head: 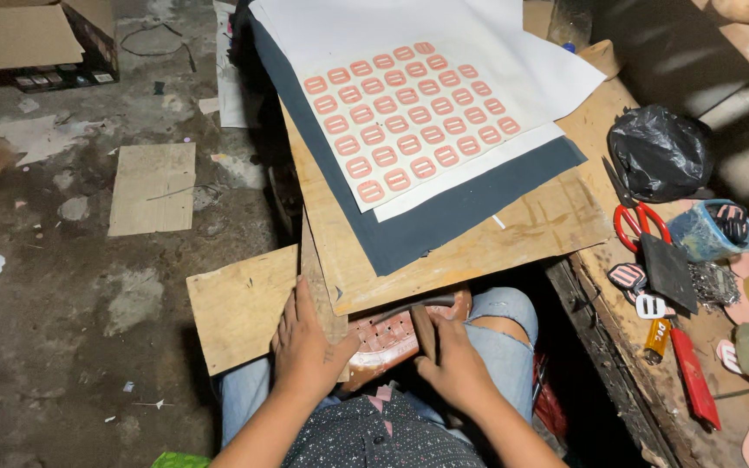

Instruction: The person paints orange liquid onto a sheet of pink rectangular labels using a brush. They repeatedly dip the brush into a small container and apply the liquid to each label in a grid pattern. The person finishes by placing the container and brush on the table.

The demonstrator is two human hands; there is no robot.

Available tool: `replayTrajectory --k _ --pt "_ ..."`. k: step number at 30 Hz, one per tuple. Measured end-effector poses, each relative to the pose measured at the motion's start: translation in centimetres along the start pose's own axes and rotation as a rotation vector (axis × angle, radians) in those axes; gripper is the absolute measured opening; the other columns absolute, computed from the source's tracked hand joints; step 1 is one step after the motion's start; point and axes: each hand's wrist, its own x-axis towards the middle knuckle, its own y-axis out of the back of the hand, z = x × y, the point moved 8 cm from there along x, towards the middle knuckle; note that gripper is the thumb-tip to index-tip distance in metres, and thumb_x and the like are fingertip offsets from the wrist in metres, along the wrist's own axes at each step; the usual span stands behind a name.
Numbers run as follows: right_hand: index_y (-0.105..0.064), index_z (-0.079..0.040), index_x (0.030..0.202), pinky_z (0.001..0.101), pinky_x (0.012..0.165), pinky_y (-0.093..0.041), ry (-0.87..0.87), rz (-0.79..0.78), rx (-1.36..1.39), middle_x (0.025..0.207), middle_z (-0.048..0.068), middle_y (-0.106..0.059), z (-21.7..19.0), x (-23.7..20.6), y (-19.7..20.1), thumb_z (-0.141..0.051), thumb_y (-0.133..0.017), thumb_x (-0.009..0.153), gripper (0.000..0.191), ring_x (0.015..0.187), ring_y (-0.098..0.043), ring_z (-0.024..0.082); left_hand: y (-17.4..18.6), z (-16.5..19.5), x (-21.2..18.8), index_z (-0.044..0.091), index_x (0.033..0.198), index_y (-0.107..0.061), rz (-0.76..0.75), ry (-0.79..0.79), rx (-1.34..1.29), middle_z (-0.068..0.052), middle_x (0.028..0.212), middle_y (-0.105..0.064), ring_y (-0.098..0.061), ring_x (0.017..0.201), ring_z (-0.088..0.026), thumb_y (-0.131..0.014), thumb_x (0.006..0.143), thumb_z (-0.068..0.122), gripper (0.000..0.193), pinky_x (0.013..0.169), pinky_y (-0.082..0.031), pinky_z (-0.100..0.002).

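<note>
A seated worker's right hand (457, 368) is closed around a dark tool handle (424, 331), its long axis pointing away from the body, over a sheet of pink pieces (383, 336) on the lap; the left hand (307, 347), nearer that sheet's left edge, lies open-fingered on a plywood board (240, 303)

Red-handled scissors (637, 222) at right edge of my bench, black plastic bag (659, 152) just above them. Red utility knife (693, 376) lower right. Cardboard box (36, 39) upper left on floor, flat cardboard piece (153, 188) lying below it, left of centre.
</note>
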Motion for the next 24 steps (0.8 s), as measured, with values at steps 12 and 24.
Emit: replayTrajectory --k 12,24 --pt "-0.062 0.002 0.129 0.0418 0.097 -0.05 0.207 0.257 -0.202 0.123 0.024 -0.066 -4.3 7.6 10.5 -0.023 -0.079 0.073 0.064 0.113 -0.063 0.039 0.2 0.0 -0.2 -0.003 0.155 -0.012 0.063 -0.056 -0.006 -0.032 0.153 -0.033 -0.034 0.141 -0.047 -0.082 0.066 0.039 0.122 0.115 -0.027 -0.054" --pt "-0.068 0.001 0.117 0.0468 0.087 -0.05 0.361 0.503 -0.313 0.102 0.02 -0.067 -7.1 6.8 9.9 -0.017 -0.079 0.082 0.041 0.099 -0.062 0.041 1.1 -1.0 -0.5 -0.004 0.155 -0.011 0.035 0.003 0.017 -0.029 0.15 -0.039 -0.038 0.139 -0.043 -0.084 0.066 0.039 0.123 0.114 -0.028 -0.053"
